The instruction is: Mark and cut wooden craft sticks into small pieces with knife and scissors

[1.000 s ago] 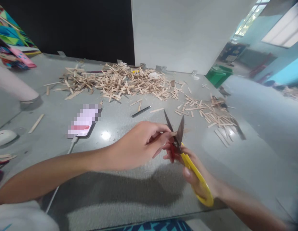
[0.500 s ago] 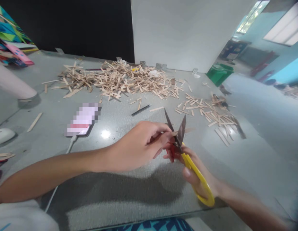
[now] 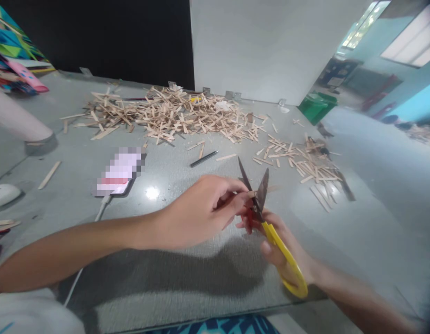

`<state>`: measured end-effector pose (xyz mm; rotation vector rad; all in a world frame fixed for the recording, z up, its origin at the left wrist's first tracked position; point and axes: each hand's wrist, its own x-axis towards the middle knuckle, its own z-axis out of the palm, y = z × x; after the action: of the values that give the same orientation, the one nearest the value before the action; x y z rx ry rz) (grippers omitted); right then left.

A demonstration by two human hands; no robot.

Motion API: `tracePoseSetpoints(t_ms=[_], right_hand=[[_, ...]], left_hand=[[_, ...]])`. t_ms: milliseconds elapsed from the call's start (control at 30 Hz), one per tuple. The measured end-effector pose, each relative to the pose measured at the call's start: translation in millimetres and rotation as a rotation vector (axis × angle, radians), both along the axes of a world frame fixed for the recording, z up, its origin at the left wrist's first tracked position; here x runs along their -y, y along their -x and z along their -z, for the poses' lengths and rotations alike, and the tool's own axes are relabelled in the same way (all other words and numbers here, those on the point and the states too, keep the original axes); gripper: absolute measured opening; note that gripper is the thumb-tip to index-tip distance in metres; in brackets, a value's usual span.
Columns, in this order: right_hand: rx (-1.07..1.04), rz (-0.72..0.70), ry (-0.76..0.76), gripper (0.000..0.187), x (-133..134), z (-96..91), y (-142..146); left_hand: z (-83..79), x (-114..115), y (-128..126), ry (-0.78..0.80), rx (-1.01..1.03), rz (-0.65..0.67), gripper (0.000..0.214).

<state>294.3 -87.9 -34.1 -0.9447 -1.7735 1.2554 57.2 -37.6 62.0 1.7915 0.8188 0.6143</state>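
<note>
My right hand (image 3: 287, 250) is closed around the yellow handle of a pair of scissors (image 3: 284, 255), whose dark blades stand apart and point away from me. A thin wooden stick (image 3: 250, 194) is pinched in the fingertips of my left hand (image 3: 208, 208). The stick lies between the blades near the pivot, with its far end showing faintly beyond them. Something red shows behind the pivot, partly hidden by fingers. Both hands are above the grey tabletop (image 3: 187, 287).
A heap of short wooden sticks (image 3: 187, 116) lies against the panel, with a smaller pile (image 3: 308, 162) at right. A pen (image 3: 204, 159), a phone (image 3: 119, 171) on a white cable and a white mouse (image 3: 5, 195) are on the table. A green bin (image 3: 317, 107) stands beyond.
Almost nothing differs. The scissors' yellow handle and my right thumb have shifted slightly left, and the blades remain apart around the stick.
</note>
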Motion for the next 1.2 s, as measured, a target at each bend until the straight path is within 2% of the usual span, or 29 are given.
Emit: tracePoseSetpoints(t_ms=[200, 433, 633, 767, 967, 1200], right_hand=[[-0.049, -0.029, 0.003, 0.044, -1, 0.5, -1], [-0.040, -0.034, 0.109, 0.046, -4, -0.6, -2], [-0.063, 0.009, 0.090, 0.028, 2, 9.9, -3], [-0.049, 0.007, 0.092, 0.022, 2, 6.4, -1], [-0.011, -0.009, 0.017, 0.028, -3, -6.3, 7], [-0.006, 0.028, -0.021, 0.032, -2, -5.0, 10]], left_hand=[[-0.2, 1, 0, -0.047, -0.039, -0.028, 0.033], [-1.5, 2, 0, -0.079, -0.030, 0.012, 0.030], [-1.6, 3, 0, -0.038, 0.000, 0.034, 0.029], [-1.1, 4, -1, -0.071, -0.001, 0.022, 0.030], [2.9, 5, -2, -0.130, -0.029, 0.008, 0.030], [5.0, 7, -2, -0.174, -0.030, -0.009, 0.029]])
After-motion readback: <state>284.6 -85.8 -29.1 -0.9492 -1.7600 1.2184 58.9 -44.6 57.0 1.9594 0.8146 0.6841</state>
